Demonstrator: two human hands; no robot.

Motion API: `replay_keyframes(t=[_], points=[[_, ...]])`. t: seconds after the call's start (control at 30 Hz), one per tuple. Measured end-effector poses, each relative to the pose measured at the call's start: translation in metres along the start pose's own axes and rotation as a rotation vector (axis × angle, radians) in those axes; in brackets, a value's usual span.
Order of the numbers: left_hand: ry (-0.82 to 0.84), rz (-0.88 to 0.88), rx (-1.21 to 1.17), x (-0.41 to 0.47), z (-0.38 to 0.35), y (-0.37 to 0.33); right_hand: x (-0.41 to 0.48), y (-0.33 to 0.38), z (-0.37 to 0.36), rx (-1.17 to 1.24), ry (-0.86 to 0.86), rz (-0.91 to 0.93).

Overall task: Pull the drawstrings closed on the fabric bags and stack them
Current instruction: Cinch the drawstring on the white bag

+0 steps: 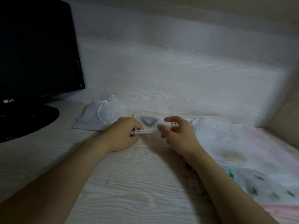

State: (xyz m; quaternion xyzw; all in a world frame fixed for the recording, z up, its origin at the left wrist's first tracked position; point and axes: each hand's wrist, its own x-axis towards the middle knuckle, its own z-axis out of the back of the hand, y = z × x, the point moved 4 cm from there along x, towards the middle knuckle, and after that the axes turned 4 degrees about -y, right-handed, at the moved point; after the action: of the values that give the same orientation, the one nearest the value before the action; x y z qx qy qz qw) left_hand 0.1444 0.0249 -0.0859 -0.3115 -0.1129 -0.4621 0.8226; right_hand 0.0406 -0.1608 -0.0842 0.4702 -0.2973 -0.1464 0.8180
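Note:
My left hand (124,135) grips the white drawstring (145,131) of a sheer white fabric bag (148,122) with a grey print, which lies between my hands at the desk's back. My right hand (176,131) hovers just right of the string with loosely curled fingers, holding nothing that I can make out. A heap of sheer bags (242,159) with pink, cream and green prints lies under and to the right of my right forearm. A small stack of bags (105,113), the top one gathered with its white cord hanging, sits behind my left hand.
A black monitor (35,50) on a round black stand (27,120) fills the left. The pale wood-grain desk (129,183) meets a wall panel (161,62) of the same grain close behind the bags. The frame is motion-blurred.

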Motion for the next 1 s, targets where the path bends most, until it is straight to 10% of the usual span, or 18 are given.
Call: replay_keyframes(t=[0.3, 0.63, 1.0], points=[[-0.349, 0.195, 0.088, 0.0, 0.021, 0.014, 0.001, 0.005, 0.005, -0.14, -0.08, 0.172], [-0.161, 0.215, -0.031, 0.001, 0.006, 0.005, 0.006, -0.006, 0.007, 0.091, -0.081, -0.013], [-0.324, 0.5, -0.379, -0.001, 0.014, 0.006, -0.001, 0.001, 0.012, 0.413, -0.05, -0.247]])
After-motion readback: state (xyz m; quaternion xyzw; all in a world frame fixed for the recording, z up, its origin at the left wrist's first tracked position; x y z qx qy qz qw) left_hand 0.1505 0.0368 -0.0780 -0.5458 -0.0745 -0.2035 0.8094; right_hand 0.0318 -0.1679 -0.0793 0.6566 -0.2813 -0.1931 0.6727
